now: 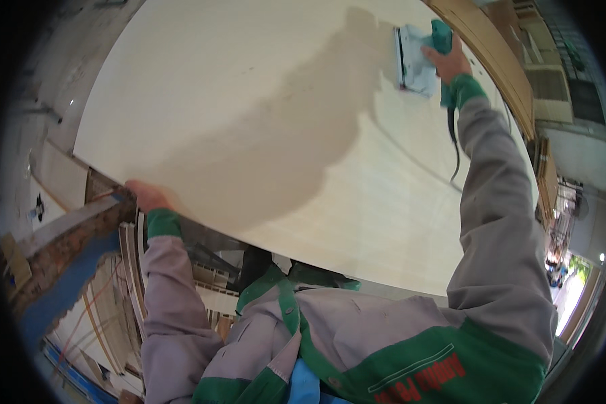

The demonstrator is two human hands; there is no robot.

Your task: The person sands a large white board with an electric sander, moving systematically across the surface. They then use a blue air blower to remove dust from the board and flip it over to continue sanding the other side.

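Observation:
A large pale wooden panel (249, 87) lies in front of me, with my shadow across its middle. At its far right, my right hand (454, 63) is closed around the handle of a teal electric sander (419, 66). The sander's broad flat base rests on the panel, and its dark cord (453, 145) trails back towards me beside my forearm. My left hand (149, 195) is at the panel's near left edge, holding it by the rim. Some of its fingers are hidden at the edge.
Stacked brown boards (501, 64) line the panel's far right side. To the left below the panel are a rough timber beam with blue paint (67, 259) and several long strips (131, 269). A bright doorway (574, 293) shows at the right.

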